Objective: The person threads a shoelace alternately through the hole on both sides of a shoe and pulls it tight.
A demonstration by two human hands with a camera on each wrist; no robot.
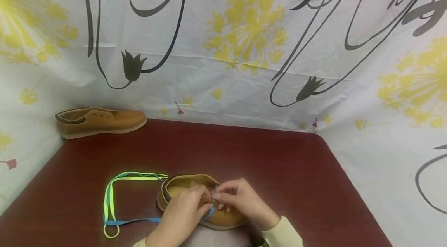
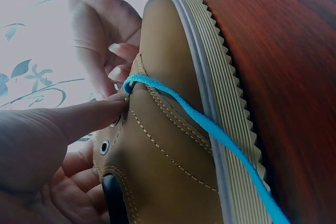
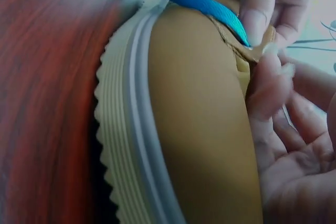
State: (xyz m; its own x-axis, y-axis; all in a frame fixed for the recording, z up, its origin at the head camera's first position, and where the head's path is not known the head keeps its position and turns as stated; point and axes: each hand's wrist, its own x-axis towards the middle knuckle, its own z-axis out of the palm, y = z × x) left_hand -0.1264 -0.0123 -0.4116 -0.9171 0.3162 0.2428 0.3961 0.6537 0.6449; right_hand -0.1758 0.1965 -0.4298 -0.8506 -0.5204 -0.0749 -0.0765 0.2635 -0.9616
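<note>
A tan leather shoe [image 1: 227, 218] rests on the table with its toe to the right. My left hand [image 1: 185, 210] grips its eyelet flap, the thumb [image 2: 97, 116] pressed on the leather beside an eyelet. From the front eyelet a blue shoelace [image 2: 210, 127] runs down over the side and sole. At the flap's inner edge, the thumb and forefinger of my right hand [image 1: 242, 200] pinch a short bit of the blue lace. In the right wrist view, the fingertips [image 3: 270, 80] are right at the flap, and the lace end is hidden.
Yellow-green and blue laces [image 1: 111, 196] lie bent on the table left of the shoe. A second tan shoe [image 1: 122, 121], with bare eyelets, stands at the back left corner. Patterned white cloth [image 1: 195, 95] rises behind the dark red table [image 1: 279, 161] and along its sides.
</note>
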